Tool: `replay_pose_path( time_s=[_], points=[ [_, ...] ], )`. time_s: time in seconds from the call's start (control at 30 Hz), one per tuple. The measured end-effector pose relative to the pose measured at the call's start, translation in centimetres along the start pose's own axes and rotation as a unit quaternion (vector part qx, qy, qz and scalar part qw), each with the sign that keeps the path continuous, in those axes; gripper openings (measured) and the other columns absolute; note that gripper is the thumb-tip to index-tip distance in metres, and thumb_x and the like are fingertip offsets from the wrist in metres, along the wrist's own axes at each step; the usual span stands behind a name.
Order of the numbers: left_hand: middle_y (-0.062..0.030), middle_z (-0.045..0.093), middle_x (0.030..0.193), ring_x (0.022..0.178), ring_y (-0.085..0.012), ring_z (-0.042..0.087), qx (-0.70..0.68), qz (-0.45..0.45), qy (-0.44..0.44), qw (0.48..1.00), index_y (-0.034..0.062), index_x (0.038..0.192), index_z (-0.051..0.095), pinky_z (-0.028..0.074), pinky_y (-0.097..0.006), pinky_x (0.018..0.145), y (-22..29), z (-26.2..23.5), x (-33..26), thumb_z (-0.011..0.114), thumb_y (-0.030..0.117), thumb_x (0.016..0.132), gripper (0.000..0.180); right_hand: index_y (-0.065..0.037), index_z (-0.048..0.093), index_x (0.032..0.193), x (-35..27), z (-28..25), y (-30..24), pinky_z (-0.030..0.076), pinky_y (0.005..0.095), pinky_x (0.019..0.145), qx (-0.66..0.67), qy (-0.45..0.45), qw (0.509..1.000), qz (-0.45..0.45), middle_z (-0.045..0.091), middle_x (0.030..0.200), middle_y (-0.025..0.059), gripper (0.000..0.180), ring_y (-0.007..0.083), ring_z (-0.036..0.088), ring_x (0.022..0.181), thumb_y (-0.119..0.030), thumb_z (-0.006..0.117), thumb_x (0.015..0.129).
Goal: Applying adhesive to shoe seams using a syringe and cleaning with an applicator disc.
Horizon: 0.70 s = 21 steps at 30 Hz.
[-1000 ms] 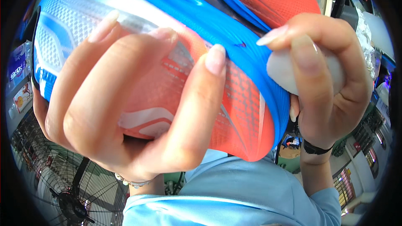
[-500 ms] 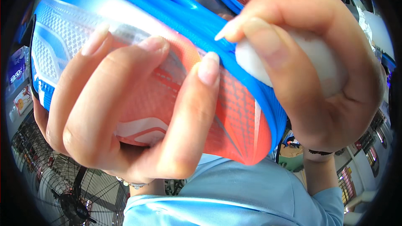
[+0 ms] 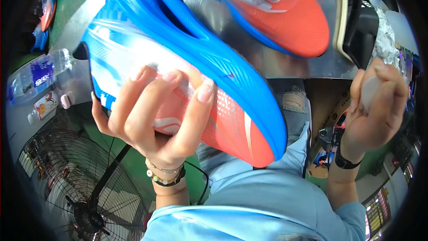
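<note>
My left hand [image 3: 154, 111] grips a running shoe [image 3: 240, 129] that is turned on its side, toe towards me at lower right. The shoe has a thick blue midsole, a white and pale blue heel and an orange-red forefoot. A small reddish mark shows on the midsole. To the right of the shoe and apart from it, my right hand [image 3: 379, 107] is closed round a whitish, rounded lump [image 3: 370, 93]. What the lump is made of I cannot tell. A second shoe [image 3: 298, 22] of the same colours rests on the metal table [image 3: 214, 11] beyond.
A large fan [image 3: 84, 209] stands at lower left. Clear plastic bottles [image 3: 42, 73] lie at the left. A black tray-like object [image 3: 356, 31] and crumpled clear wrapping [image 3: 387, 44] are at the far right. Below the table edge stands a cardboard box [image 3: 327, 111].
My right hand has drawn away from the midsole to the right, still holding the whitish lump. The held shoe is farther from view and tilted so more of its blue midsole shows.
</note>
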<state>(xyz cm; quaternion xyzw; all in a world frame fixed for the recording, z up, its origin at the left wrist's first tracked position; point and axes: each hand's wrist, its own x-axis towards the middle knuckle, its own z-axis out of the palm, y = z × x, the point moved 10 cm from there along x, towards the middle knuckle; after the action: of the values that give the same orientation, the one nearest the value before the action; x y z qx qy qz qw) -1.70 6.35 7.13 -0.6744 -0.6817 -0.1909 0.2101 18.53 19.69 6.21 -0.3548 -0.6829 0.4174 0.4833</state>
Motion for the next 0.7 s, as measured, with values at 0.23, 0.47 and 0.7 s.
replay_pose_path(
  time_s=[0.23, 0.47, 0.7],
  points=[
    [-0.001, 0.055, 0.116, 0.116, -0.0214, 0.049, 0.077, 0.109, -0.204, 0.97, 0.0243, 0.114, 0.062, 0.026, -0.046, 0.106, -0.9, 2.1, 7.0, 0.063, 0.008, 0.065, 0.052, 0.001, 0.06, 0.095, -2.0, -4.9, 1.2, 0.03, 0.017, 0.044, -0.026, 0.094, 0.99, 0.101, 0.057, 0.075, 0.0027, 0.019, 0.0024, 0.042, 0.051, -0.014, 0.047, 0.095],
    [-0.0115, 0.051, 0.125, 0.117, -0.0314, 0.047, -0.118, 0.018, -0.175, 0.977, 0.0074, 0.126, 0.05, 0.039, -0.041, 0.098, -6.2, -2.6, 11.7, 0.083, 0.008, 0.047, 0.085, -0.001, 0.06, 0.099, -4.4, -11.3, 1.4, 0.03, 0.0158, 0.045, -0.033, 0.149, 0.983, 0.1, 0.058, 0.079, 0.0013, 0.018, 0.0019, 0.04, 0.052, -0.014, 0.048, 0.096],
    [-0.0123, 0.06, 0.11, 0.102, -0.0235, 0.059, -0.208, -0.006, -0.259, 0.943, 0.0001, 0.117, 0.056, 0.045, -0.031, 0.09, -7.7, 6.1, 13.4, 0.075, 0.018, 0.072, 0.052, -0.003, 0.06, 0.102, -6.6, -18.3, 5.5, 0.032, 0.0156, 0.046, -0.034, 0.256, 0.957, 0.133, 0.061, 0.099, 0.0008, 0.017, 0.0003, 0.042, 0.06, -0.015, 0.048, 0.096]
  ],
)
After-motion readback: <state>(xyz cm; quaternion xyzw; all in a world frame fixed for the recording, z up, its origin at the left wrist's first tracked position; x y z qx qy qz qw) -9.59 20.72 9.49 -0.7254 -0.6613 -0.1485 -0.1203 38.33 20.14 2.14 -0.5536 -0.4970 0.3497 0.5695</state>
